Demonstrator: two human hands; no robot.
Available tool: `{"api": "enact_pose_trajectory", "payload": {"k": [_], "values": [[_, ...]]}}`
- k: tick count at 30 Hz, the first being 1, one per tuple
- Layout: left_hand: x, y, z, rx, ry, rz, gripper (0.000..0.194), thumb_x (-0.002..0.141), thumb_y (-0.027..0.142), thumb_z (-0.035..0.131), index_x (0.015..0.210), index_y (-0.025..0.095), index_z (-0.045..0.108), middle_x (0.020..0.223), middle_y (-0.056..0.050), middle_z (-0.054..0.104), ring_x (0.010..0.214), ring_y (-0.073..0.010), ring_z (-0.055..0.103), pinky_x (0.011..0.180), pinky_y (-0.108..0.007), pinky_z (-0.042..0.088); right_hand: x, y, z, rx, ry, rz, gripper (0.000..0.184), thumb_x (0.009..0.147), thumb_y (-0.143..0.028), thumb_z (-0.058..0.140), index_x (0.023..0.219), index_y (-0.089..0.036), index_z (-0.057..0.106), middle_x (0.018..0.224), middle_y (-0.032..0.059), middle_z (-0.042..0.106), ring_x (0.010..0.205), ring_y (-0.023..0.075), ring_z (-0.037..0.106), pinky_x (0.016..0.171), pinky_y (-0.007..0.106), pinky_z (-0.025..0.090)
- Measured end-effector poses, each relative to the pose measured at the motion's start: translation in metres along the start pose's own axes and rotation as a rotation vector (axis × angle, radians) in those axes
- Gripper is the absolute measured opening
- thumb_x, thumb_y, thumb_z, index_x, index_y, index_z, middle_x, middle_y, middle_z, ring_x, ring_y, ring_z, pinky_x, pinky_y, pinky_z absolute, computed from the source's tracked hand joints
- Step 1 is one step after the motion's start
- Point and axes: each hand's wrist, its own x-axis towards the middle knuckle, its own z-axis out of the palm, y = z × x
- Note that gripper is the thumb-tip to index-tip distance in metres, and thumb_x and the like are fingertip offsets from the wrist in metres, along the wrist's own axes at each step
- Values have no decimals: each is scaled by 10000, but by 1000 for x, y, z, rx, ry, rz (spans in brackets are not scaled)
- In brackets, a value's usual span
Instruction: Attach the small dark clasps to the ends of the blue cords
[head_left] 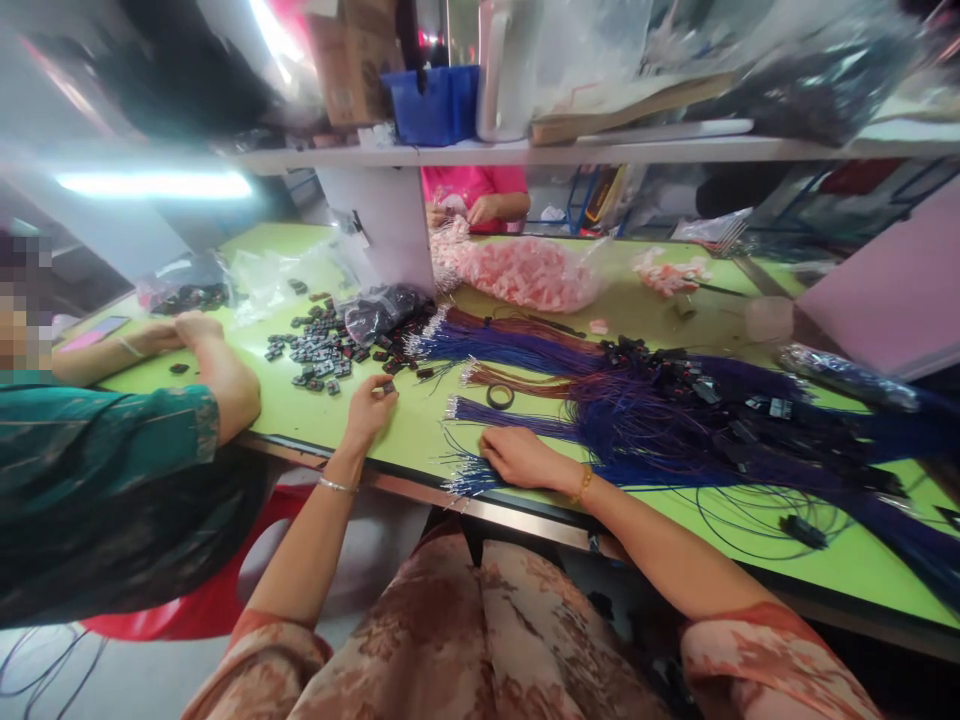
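My left hand (370, 408) is raised just above the table's near edge, with thumb and fingers pinched on a small black connector housing (387, 388). Beyond it lies a loose heap of similar black housings (319, 345). My right hand (521, 457) rests palm down, fingers curled over blue wires (474, 472) whose bare metal-tipped ends fan out to the left; its fingertips are partly hidden. Behind that hand are a bundle of purple wires (517, 415), a bundle of brown wires (517, 378) and a black tape ring (500, 397).
A co-worker in a green sleeve (105, 430) leans on the table at left. Another in pink (480, 190) handles pale pink pieces across it. A bag of pink parts (529, 272) lies behind the wires. A shelf (480, 152) spans above, bearing a blue bin (435, 105).
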Motion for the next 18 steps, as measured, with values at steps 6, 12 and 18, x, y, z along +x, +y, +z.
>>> {"api": "enact_pose_trajectory", "payload": {"k": [6, 12, 18], "values": [[-36, 18, 15, -407, -167, -123, 425, 578, 281, 750, 975, 173, 641, 863, -23, 628, 707, -117, 599, 627, -231, 455, -2, 4, 1, 26, -11, -56, 127, 897, -255, 495, 844, -191, 591, 853, 67, 666, 739, 168, 576, 611, 259, 293], [-68, 33, 26, -590, -264, -212, 449, 619, 236, 769, 1043, 184, 632, 900, -29, 630, 777, -141, 650, 600, -202, 482, -4, 11, -5, 140, 97, -81, 157, 880, -214, 446, 760, -180, 541, 734, 37, 610, 631, 133, 481, 588, 251, 270], [-92, 35, 38, -729, -334, -277, 309, 684, 194, 746, 979, 171, 657, 882, -35, 645, 831, -134, 645, 742, -234, 525, 0, 4, -6, 623, 205, -16, 51, 792, -199, 490, 756, -178, 521, 624, -39, 512, 556, 94, 415, 553, 208, 322]]}}
